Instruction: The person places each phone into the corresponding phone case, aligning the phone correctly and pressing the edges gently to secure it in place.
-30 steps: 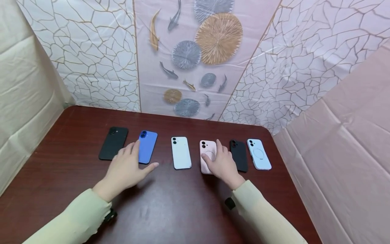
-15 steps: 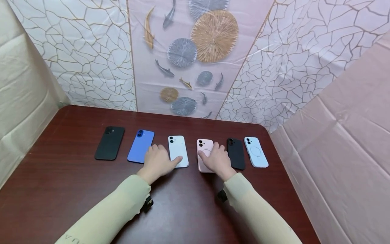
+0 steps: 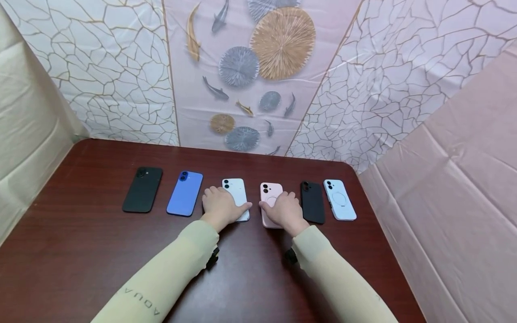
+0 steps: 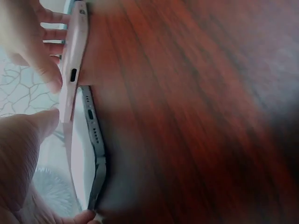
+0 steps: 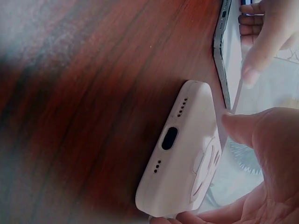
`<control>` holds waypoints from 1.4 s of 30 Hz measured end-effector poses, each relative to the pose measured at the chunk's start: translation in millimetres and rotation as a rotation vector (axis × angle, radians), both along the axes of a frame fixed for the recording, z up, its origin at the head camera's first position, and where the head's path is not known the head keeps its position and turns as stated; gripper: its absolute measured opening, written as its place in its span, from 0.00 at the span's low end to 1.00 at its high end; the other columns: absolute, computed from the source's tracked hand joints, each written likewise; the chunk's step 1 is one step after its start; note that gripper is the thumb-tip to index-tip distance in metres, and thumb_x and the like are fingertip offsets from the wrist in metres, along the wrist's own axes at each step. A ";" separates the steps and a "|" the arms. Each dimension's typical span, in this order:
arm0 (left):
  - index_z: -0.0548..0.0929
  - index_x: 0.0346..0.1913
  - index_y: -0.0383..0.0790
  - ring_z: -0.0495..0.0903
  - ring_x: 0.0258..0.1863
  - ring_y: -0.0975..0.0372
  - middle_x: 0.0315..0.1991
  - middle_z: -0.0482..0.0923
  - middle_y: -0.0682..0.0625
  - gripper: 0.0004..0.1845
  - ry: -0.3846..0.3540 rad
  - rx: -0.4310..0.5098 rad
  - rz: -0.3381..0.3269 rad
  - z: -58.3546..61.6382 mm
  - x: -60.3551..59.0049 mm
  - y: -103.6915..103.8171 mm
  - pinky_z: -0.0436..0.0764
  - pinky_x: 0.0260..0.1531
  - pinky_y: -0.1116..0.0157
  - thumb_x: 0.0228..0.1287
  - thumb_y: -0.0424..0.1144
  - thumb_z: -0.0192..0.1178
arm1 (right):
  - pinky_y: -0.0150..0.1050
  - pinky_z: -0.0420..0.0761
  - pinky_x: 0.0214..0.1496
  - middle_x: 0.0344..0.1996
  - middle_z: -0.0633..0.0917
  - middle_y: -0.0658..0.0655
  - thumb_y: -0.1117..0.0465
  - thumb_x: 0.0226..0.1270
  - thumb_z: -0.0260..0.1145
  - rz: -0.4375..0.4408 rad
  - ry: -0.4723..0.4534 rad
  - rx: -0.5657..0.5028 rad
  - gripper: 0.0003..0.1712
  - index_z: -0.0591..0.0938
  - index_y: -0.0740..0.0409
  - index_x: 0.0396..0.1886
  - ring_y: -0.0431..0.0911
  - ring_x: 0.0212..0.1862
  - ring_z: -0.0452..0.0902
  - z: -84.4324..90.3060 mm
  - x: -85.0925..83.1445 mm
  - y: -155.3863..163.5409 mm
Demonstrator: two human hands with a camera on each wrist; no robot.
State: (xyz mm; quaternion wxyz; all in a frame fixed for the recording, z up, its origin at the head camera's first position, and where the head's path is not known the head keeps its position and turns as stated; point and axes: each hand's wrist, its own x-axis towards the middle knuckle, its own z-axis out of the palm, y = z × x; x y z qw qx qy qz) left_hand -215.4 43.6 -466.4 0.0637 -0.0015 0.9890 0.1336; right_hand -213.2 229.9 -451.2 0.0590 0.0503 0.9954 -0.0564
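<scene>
On the desk [image 3: 244, 282], the left hand [image 3: 221, 205] spreads wide over the white phone [image 3: 239, 190], the right hand [image 3: 287, 212] over the pink phone [image 3: 272, 196], a gap between edges.

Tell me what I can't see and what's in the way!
Screen of the blue phone, head view: its back faces up.
Lower left of the white phone, head view: behind the left grip.
Lower right of the pink phone, head view: behind the right grip.
One corner of the white phone, right wrist view: cut off by the top edge.
</scene>
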 end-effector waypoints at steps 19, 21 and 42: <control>0.67 0.57 0.21 0.67 0.48 0.44 0.48 0.66 0.30 0.56 -0.162 0.008 0.064 5.2 -10.3 -1.2 0.75 0.43 0.51 0.46 0.73 0.62 | 0.48 0.79 0.39 0.46 0.72 0.72 0.30 0.59 0.60 -0.022 -0.057 0.017 0.50 0.73 0.76 0.54 0.57 0.42 0.74 1.6 -4.0 -2.0; 0.67 0.57 0.20 0.67 0.47 0.44 0.48 0.66 0.30 0.55 -0.163 -0.001 0.050 4.9 -10.6 -2.3 0.75 0.42 0.52 0.47 0.72 0.62 | 0.47 0.79 0.39 0.45 0.73 0.71 0.31 0.59 0.60 -0.023 -0.059 0.017 0.49 0.74 0.76 0.54 0.57 0.41 0.74 1.5 -4.1 -1.7; 0.65 0.56 0.22 0.74 0.41 0.45 0.46 0.68 0.31 0.51 -0.157 0.096 0.057 5.7 -6.0 -10.9 0.79 0.37 0.52 0.48 0.66 0.67 | 0.49 0.78 0.43 0.45 0.74 0.72 0.30 0.57 0.62 -0.015 -0.025 0.052 0.51 0.72 0.77 0.54 0.59 0.42 0.74 -1.1 -6.5 -4.1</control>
